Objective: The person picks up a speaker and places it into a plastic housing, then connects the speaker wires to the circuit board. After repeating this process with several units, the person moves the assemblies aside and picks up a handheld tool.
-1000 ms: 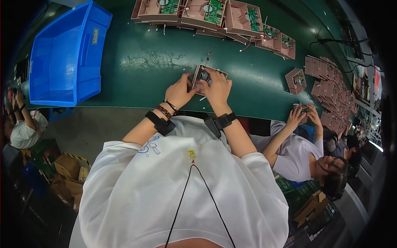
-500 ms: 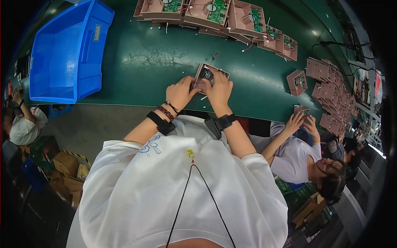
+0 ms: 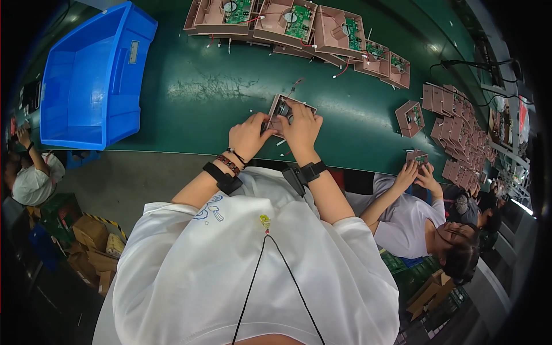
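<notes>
In front of me on the green bench sits a small pinkish-brown plastic housing (image 3: pixel 311 107), tilted a little, with its open side up. Inside it is a black round part (image 3: pixel 282 108) that looks like a speaker. A thin red-black wire (image 3: pixel 296 84) sticks out past the far side. My left hand (image 3: pixel 247 138) grips the housing's near left edge with thumb and fingers. From the right, my right hand (image 3: pixel 301 131) reaches over the wall, its curled fingers pressed on the black part. Those fingers hide much of the inside.
A large blue bin (image 3: pixel 123 86) stands at the left. Stacked housings with green circuit boards (image 3: pixel 299 22) and dangling wires line the far side. One housing (image 3: pixel 410 118) lies at the right, before a larger pile (image 3: pixel 454 123). A co-worker (image 3: pixel 411 215) handles another housing nearby on the right.
My right hand's fingers have shifted slightly over the black part and look more bunched. The whole view has drifted a little; the housing and my left hand stay together in nearly the same place.
</notes>
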A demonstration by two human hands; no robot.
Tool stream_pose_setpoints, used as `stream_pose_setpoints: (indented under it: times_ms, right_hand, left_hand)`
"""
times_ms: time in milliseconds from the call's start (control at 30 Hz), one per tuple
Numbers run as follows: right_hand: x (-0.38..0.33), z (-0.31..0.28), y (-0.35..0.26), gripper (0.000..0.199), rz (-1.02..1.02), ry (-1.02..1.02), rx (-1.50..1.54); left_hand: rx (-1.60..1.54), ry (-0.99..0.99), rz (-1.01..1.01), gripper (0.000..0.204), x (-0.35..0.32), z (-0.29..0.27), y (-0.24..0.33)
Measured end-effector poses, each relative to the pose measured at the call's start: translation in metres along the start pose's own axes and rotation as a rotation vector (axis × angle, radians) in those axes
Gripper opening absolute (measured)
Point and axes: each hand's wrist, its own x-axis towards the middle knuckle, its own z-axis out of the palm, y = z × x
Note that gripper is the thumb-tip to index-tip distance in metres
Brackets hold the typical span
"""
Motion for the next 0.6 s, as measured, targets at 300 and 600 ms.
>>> stream_pose_setpoints:
  times_ms: [300,600]
  right_hand:
    - [0.0019,0.0001,-0.0007,0.040,-0.016,0.010,0.010]
    - [0.0040,0.0009,-0.0006,0.040,-0.018,-0.023,0.031]
  left_hand:
    - [-0.040,-0.026,-0.016,0.036,0.0017,-0.0003,-0.0016]
    - [0.062,-0.103,0.065,0.056,0.0066,-0.0094,0.0022]
